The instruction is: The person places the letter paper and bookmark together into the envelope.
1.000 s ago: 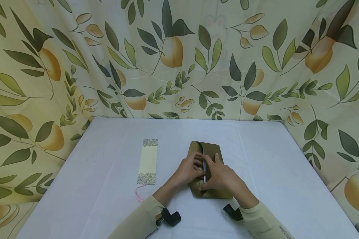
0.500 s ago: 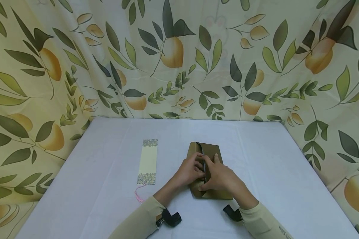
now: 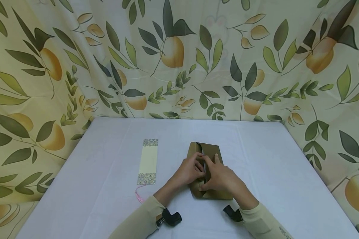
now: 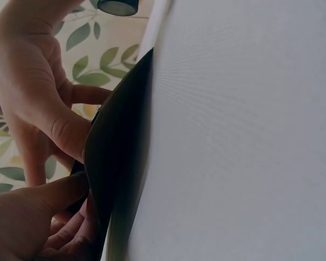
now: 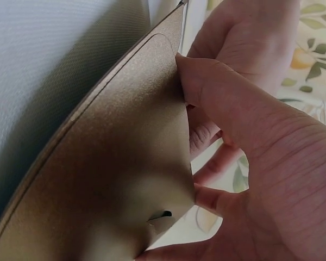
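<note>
A gold-brown paper envelope point(image 3: 210, 149) lies on the white table, its long opening running away from the person. My left hand point(image 3: 187, 171) is at the opening from the left, fingers curled, and pinches the paper edge there. From the right, my right hand point(image 3: 221, 174) grips the same edge, its thumb near the close end and its index finger near the left fingertips. In the right wrist view the right thumb point(image 5: 212, 81) presses on the envelope's edge point(image 5: 114, 136). The left wrist view shows the envelope's dark side point(image 4: 122, 141) bulging between hands and table. Its inside is hidden.
Left of the envelope, a cream bookmark point(image 3: 148, 161) with patterned ends lies flat, a pink tassel point(image 3: 139, 197) at its near end. A fabric backdrop point(image 3: 173, 89) with fruit and leaves hangs behind the white table point(image 3: 107, 159). Black wrist cameras point(image 3: 172, 218) sit at both sleeves.
The pale strip along the envelope's opening, plain one second ago, shows less now. The envelope shifted very slightly; both hands stay in nearly the same place.
</note>
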{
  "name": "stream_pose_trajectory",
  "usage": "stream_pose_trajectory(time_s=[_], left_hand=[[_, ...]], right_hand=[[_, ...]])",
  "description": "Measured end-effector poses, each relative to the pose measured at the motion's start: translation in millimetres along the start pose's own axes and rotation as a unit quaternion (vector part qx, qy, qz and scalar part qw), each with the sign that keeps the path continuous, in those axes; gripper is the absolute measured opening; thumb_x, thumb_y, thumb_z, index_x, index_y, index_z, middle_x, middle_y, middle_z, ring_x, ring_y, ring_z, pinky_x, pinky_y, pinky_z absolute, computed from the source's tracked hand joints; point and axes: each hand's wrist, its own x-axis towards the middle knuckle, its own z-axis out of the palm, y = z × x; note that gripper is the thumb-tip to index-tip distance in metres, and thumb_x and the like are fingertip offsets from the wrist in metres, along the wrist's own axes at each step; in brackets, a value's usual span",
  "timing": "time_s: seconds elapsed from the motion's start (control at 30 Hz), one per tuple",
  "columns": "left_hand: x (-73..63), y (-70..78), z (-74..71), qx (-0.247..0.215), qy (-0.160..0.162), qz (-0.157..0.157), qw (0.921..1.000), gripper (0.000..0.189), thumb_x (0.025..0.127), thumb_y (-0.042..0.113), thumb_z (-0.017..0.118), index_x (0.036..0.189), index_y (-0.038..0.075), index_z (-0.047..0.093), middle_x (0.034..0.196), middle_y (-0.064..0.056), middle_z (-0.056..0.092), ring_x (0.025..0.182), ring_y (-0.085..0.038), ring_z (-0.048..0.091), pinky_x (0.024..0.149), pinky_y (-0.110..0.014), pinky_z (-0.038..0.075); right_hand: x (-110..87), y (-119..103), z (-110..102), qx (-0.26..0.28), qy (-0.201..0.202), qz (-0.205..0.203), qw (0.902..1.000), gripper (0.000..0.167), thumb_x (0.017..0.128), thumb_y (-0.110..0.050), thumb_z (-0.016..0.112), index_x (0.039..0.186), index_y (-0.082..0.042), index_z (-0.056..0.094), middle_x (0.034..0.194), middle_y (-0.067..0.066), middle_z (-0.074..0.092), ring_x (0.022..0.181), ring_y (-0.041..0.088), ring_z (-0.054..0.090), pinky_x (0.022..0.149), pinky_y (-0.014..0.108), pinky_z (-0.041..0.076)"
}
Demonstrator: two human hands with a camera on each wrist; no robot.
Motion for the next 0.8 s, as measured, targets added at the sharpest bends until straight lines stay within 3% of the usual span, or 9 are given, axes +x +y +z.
stream_pose_trajectory(time_s=[0.17, 0.43, 0.63, 0.8], left_hand=[[0.5, 0.6, -3.4, -0.002, -0.001, 0.000, 1.0000, 0.057, 0.088, 0.000, 0.081, 0.136, 0.009, 0.053, 0.080, 0.007, 0.070, 0.070, -0.005, 0.067, 0.071, -0.024, 0.054], [3.4, -0.2, -16.5, -0.029, 0.002, 0.010, 0.9995, 0.055, 0.087, 0.001, 0.083, 0.135, 0.004, 0.056, 0.082, 0.006, 0.072, 0.071, -0.009, 0.069, 0.066, -0.025, 0.054], [5.1, -4.0, -29.9, -0.079, 0.001, 0.000, 0.9968, 0.049, 0.089, 0.001, 0.081, 0.132, 0.001, 0.060, 0.085, -0.002, 0.074, 0.068, -0.018, 0.072, 0.063, -0.027, 0.054], [5.3, -3.8, -42.0, -0.079, 0.013, -0.003, 0.9968, 0.041, 0.089, 0.004, 0.082, 0.126, 0.000, 0.065, 0.089, -0.003, 0.074, 0.073, -0.020, 0.072, 0.064, -0.029, 0.055]], right_hand=[[0.3, 0, 0, -0.004, 0.001, 0.006, 1.0000, 0.112, 0.067, -0.045, 0.098, 0.155, -0.013, 0.036, 0.155, 0.049, 0.014, 0.092, 0.052, 0.066, 0.075, 0.061, 0.053], [2.9, 2, -2, -0.017, 0.006, 0.022, 0.9996, 0.112, 0.065, -0.048, 0.098, 0.152, -0.013, 0.037, 0.152, 0.052, 0.014, 0.077, 0.042, 0.067, 0.072, 0.062, 0.053], [3.3, 3, -1, -0.024, 0.008, 0.030, 0.9992, 0.110, 0.064, -0.048, 0.098, 0.150, -0.013, 0.039, 0.152, 0.051, 0.015, 0.082, 0.046, 0.067, 0.073, 0.062, 0.053], [3.0, 3, -1, -0.024, 0.011, 0.034, 0.9991, 0.110, 0.064, -0.047, 0.098, 0.150, -0.013, 0.040, 0.152, 0.051, 0.015, 0.085, 0.048, 0.067, 0.073, 0.061, 0.054]])
